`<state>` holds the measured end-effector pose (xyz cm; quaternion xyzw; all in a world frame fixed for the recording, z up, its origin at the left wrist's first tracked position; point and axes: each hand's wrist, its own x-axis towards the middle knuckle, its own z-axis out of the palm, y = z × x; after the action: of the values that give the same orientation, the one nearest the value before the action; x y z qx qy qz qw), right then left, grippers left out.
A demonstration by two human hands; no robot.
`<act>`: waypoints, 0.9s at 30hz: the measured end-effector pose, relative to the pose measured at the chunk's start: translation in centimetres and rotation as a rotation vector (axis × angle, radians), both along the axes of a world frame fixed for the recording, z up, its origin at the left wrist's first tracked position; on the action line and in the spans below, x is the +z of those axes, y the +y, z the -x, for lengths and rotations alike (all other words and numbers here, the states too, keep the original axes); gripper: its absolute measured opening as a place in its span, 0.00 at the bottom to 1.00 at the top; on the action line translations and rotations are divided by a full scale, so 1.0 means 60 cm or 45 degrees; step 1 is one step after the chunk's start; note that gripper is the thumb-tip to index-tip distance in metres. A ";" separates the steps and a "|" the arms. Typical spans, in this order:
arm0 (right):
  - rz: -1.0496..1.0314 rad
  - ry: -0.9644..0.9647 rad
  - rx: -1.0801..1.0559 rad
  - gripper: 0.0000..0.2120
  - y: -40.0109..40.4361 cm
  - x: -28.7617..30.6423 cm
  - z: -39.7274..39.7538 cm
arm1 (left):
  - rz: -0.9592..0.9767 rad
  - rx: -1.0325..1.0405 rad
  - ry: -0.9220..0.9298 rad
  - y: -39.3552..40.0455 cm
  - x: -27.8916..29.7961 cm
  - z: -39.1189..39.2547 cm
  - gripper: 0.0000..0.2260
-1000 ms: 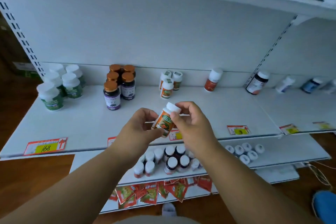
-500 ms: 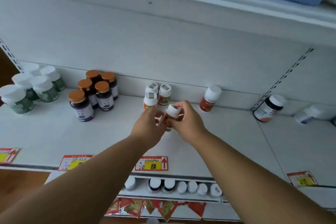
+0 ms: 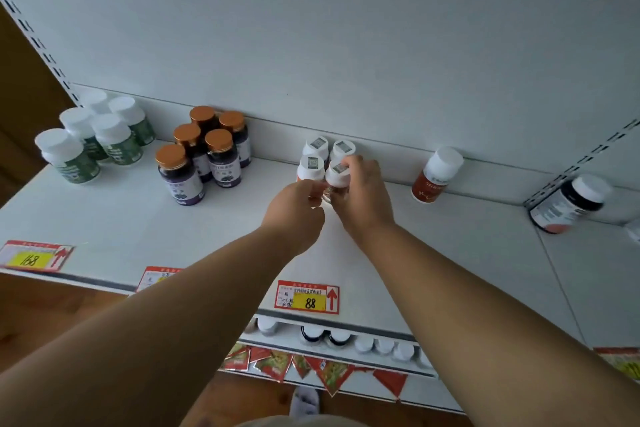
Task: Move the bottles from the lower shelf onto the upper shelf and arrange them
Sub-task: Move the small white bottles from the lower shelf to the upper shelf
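Observation:
A small orange bottle with a white cap (image 3: 337,174) stands on the upper shelf (image 3: 138,218) as the front right of a group of white-capped orange bottles (image 3: 313,163). My right hand (image 3: 363,198) grips it from the right, fingers curled over the cap. My left hand (image 3: 298,208) pinches its lower body from the left. On the lower shelf (image 3: 346,329), several bottles (image 3: 363,343) peek out under the upper shelf's edge.
On the upper shelf stand green bottles with white caps (image 3: 93,139) at left, purple bottles with copper caps (image 3: 204,152), a red bottle (image 3: 438,175) and a dark bottle (image 3: 568,201) at right. Price tags (image 3: 306,296) line the front edge. Red sachets (image 3: 311,367) hang below.
Both hands carried the orange bottle from mid-air forward to the back of the upper shelf and set it beside the three other orange bottles. The camera moved closer.

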<state>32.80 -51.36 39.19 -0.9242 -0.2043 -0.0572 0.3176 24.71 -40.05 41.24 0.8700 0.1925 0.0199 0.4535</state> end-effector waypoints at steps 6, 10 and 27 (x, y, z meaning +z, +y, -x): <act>0.024 -0.116 -0.138 0.28 0.001 0.005 0.047 | -0.045 -0.044 -0.019 0.027 0.001 0.029 0.20; 0.017 -0.171 -0.208 0.31 0.019 0.022 0.119 | -0.102 -0.119 -0.136 0.059 0.009 0.074 0.17; -0.227 0.047 0.053 0.22 0.329 -0.020 0.536 | -0.168 -0.158 -0.183 0.394 -0.056 0.480 0.14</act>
<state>0.66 -31.65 37.98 -0.8886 -0.2118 -0.0515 0.4036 -4.07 -16.42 37.86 0.9046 0.1034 0.0669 0.4081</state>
